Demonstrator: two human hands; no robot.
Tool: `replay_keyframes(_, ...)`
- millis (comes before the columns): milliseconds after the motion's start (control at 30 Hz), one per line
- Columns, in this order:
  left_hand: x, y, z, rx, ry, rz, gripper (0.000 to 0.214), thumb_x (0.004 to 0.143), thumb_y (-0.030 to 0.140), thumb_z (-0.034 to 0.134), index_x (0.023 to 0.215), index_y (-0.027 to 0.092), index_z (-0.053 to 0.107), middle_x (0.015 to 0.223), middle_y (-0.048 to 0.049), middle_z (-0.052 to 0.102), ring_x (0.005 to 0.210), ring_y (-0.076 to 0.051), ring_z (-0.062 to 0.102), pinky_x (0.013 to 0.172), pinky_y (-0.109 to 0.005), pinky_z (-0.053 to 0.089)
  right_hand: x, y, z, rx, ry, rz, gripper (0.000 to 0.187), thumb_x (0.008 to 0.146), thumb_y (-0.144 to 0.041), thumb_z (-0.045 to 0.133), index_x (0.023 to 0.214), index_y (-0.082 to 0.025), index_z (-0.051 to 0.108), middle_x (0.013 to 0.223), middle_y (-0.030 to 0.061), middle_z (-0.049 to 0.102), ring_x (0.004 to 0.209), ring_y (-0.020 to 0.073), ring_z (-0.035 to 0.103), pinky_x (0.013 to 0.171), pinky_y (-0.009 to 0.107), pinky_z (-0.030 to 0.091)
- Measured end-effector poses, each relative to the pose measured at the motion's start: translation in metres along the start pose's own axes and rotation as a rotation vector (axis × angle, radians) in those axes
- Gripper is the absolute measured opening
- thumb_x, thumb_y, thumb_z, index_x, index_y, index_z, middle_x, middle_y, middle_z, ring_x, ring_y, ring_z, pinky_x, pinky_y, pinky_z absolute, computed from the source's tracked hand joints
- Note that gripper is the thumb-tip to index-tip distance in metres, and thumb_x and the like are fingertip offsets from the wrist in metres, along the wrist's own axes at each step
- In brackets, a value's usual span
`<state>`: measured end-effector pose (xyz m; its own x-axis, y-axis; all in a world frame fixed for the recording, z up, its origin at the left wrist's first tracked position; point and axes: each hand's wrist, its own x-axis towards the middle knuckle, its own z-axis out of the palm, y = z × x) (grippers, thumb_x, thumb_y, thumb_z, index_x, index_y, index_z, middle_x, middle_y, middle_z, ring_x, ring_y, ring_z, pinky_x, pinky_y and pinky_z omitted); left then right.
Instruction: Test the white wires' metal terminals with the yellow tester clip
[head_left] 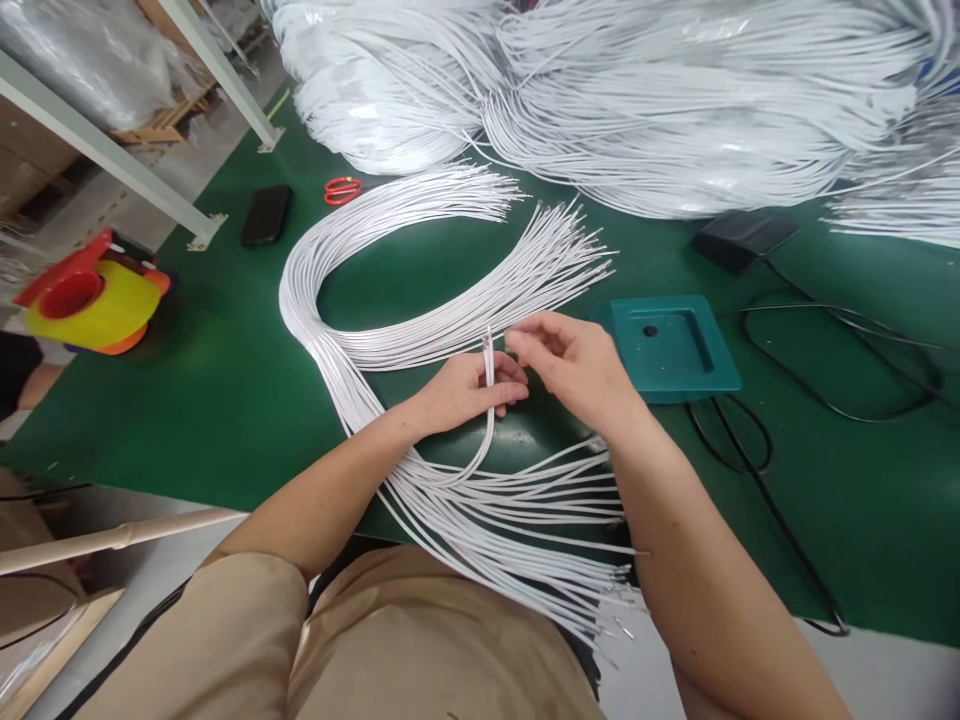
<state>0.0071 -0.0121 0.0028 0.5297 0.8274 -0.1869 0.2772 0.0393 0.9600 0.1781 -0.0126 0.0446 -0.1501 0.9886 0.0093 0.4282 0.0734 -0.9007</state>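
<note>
My left hand (484,390) is closed round a few white wires (490,375), which stand upright between thumb and fingers. Small metal terminals (487,335) sit at the tips of these wires. Just right of the tips is my right hand (574,365), its thumb and fingers pinched together; what they hold, if anything, I cannot make out. The held wires curve down into a loose fan of white wires (480,500) that spreads under my arms towards my lap. Behind my hands, a bundle of white wires (300,290) bends round on the table with its ends pointing right.
Large heaps of white wires (675,110) fill the back of the green table (247,420). A teal tray-like device (652,375), a black box (742,240) and black cables (825,400) lie right. Left are red-handled scissors (343,190), a black phone-like object (266,215) and a yellow-red tape dispenser (97,300).
</note>
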Motion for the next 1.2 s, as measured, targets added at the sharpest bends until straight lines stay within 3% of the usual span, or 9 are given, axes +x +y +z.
replay_keyframes(133, -0.002, 0.001, 0.005, 0.037, -0.003, 0.031, 0.034, 0.082, 0.047, 0.064, 0.077, 0.014, 0.066, 0.062, -0.0004, 0.064, 0.060, -0.011, 0.061, 0.066, -0.024, 0.048, 0.002, 0.003, 0.007, 0.152, -0.035, 0.009, 0.017, 0.073, -0.033, 0.070, 0.078, -0.016, 0.069, 0.071, 0.0019, 0.068, 0.066, 0.0149, 0.059, 0.063, 0.028, 0.046)
replay_keyframes(267, 0.002, -0.003, 0.000, -0.233, 0.019, 0.018, 0.047, 0.089, 0.055, 0.049, 0.088, 0.012, 0.066, 0.075, -0.0048, 0.067, 0.063, -0.011, 0.064, 0.066, -0.025, 0.051, 0.003, 0.003, 0.004, 0.281, -0.040, 0.055, 0.017, 0.074, -0.032, 0.069, 0.072, -0.015, 0.068, 0.064, 0.0005, 0.065, 0.062, 0.0134, 0.057, 0.064, 0.028, 0.047)
replay_keyframes(367, 0.005, -0.006, -0.003, -0.426, 0.132, 0.029, 0.039, 0.085, 0.049, 0.060, 0.098, 0.013, 0.067, 0.083, -0.0054, 0.070, 0.076, -0.013, 0.067, 0.073, -0.025, 0.052, 0.004, 0.005, 0.004, 0.347, -0.043, 0.077, 0.017, 0.071, -0.031, 0.073, 0.072, -0.015, 0.069, 0.068, 0.0013, 0.067, 0.065, 0.0136, 0.059, 0.068, 0.028, 0.048)
replay_keyframes(467, 0.008, -0.008, -0.005, -0.539, 0.212, 0.061, 0.038, 0.076, 0.036, 0.074, 0.108, 0.017, 0.065, 0.083, -0.0012, 0.069, 0.076, -0.011, 0.066, 0.068, -0.021, 0.049, 0.005, 0.007, 0.007, 0.433, -0.053, 0.105, 0.018, 0.069, -0.031, 0.075, 0.075, -0.015, 0.069, 0.068, 0.0001, 0.066, 0.063, 0.0121, 0.058, 0.067, 0.028, 0.048)
replay_keyframes(600, 0.008, -0.009, -0.004, -0.540, 0.211, 0.113, 0.047, 0.069, 0.026, 0.080, 0.111, 0.020, 0.061, 0.080, 0.0019, 0.067, 0.072, -0.009, 0.065, 0.059, -0.018, 0.043, 0.006, 0.008, 0.010, 0.505, -0.034, 0.149, 0.021, 0.065, -0.031, 0.079, 0.077, -0.016, 0.069, 0.067, -0.0024, 0.063, 0.058, 0.0086, 0.051, 0.055, 0.023, 0.041)
replay_keyframes(867, 0.006, -0.003, -0.002, -0.473, 0.246, 0.144, 0.046, 0.069, 0.022, 0.079, 0.106, 0.018, 0.053, 0.070, 0.0047, 0.067, 0.068, -0.010, 0.065, 0.068, -0.023, 0.047, 0.006, 0.008, 0.014, 0.610, -0.022, 0.174, 0.014, 0.069, -0.029, 0.074, 0.071, -0.015, 0.070, 0.067, 0.0003, 0.063, 0.053, 0.0067, 0.044, 0.050, 0.023, 0.035)
replay_keyframes(1067, 0.006, -0.002, 0.001, -0.429, 0.240, 0.168, 0.051, 0.073, 0.027, 0.076, 0.113, 0.018, 0.046, 0.074, 0.0010, 0.071, 0.065, -0.012, 0.065, 0.060, -0.023, 0.044, 0.009, 0.011, 0.016, 0.858, -0.126, 0.343, 0.018, 0.067, -0.018, 0.067, 0.053, -0.015, 0.056, 0.048, -0.0050, 0.044, 0.045, 0.0054, 0.036, 0.045, 0.022, 0.032)
replay_keyframes(1200, 0.006, -0.004, 0.002, -0.419, 0.191, 0.209, 0.062, 0.076, 0.028, 0.074, 0.126, 0.018, 0.038, 0.076, -0.0002, 0.072, 0.067, -0.013, 0.067, 0.061, -0.024, 0.044, 0.007, 0.008, 0.014, 0.838, -0.123, 0.309, 0.005, 0.069, -0.020, 0.066, 0.073, -0.016, 0.067, 0.054, -0.0045, 0.049, 0.048, 0.0072, 0.041, 0.048, 0.022, 0.036)
